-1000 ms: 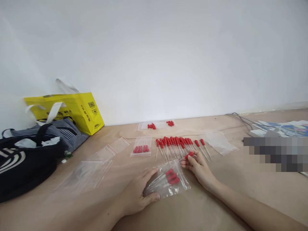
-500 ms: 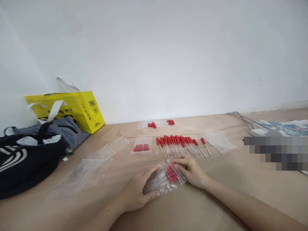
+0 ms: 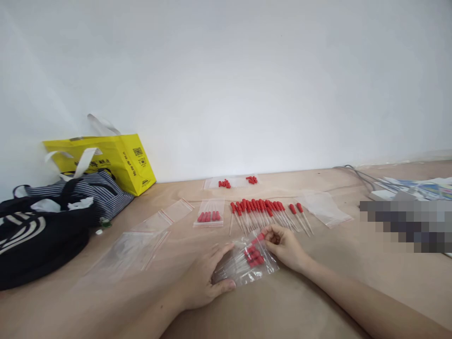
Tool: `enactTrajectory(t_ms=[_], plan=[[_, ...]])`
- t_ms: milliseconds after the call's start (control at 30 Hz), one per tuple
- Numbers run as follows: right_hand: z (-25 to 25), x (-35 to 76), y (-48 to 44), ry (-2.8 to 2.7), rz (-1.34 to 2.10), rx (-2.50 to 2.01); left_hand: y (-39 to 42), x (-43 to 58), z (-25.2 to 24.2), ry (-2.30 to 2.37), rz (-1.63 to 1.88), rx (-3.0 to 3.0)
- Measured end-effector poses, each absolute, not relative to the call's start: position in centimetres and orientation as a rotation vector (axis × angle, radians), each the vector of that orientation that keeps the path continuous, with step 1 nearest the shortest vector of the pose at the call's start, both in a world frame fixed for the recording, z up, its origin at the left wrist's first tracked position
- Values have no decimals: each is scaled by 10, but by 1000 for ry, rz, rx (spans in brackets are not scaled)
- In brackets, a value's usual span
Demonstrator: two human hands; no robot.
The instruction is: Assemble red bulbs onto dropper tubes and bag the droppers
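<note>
A clear zip bag [image 3: 243,268] with several red-bulbed droppers inside lies on the table in front of me. My left hand [image 3: 203,278] rests flat on the bag's closed end, fingers spread, pinning it down. My right hand [image 3: 286,246] is at the bag's open mouth, fingers pinched on one red-bulbed dropper [image 3: 259,237] that points into the opening. Just beyond lies a row of several loose droppers [image 3: 266,209] with red bulbs.
A filled small bag [image 3: 209,214] lies left of the row, two more filled bags [image 3: 235,181] by the wall. Empty zip bags [image 3: 141,240] lie left and another [image 3: 323,207] right. A yellow bag [image 3: 116,160] and dark striped bags [image 3: 52,216] stand far left; papers [image 3: 420,188] far right.
My right hand took a dropper from the row, brought it to the bag's mouth, and now holds a dropper at the opening again. My left hand stayed on the bag.
</note>
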State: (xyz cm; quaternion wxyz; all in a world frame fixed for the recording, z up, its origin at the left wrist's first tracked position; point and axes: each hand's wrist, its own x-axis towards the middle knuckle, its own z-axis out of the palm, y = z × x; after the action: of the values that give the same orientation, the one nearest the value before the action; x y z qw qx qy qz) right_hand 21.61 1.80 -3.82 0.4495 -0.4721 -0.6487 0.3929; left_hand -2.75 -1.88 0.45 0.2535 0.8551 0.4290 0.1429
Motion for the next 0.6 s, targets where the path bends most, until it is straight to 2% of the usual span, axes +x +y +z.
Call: enactTrajectory(t_ms=[233, 467, 600], plan=[[-21, 216, 8, -1946, 782, -1091, -20, -28, 4, 1173, 392, 2327], [-32, 204, 16, -1724, 1047, -1168, -21, -23, 10, 1198, 362, 2336], [-35, 199, 16, -1650, 1024, -1225, -20, -22, 10, 1190, 400, 2336]])
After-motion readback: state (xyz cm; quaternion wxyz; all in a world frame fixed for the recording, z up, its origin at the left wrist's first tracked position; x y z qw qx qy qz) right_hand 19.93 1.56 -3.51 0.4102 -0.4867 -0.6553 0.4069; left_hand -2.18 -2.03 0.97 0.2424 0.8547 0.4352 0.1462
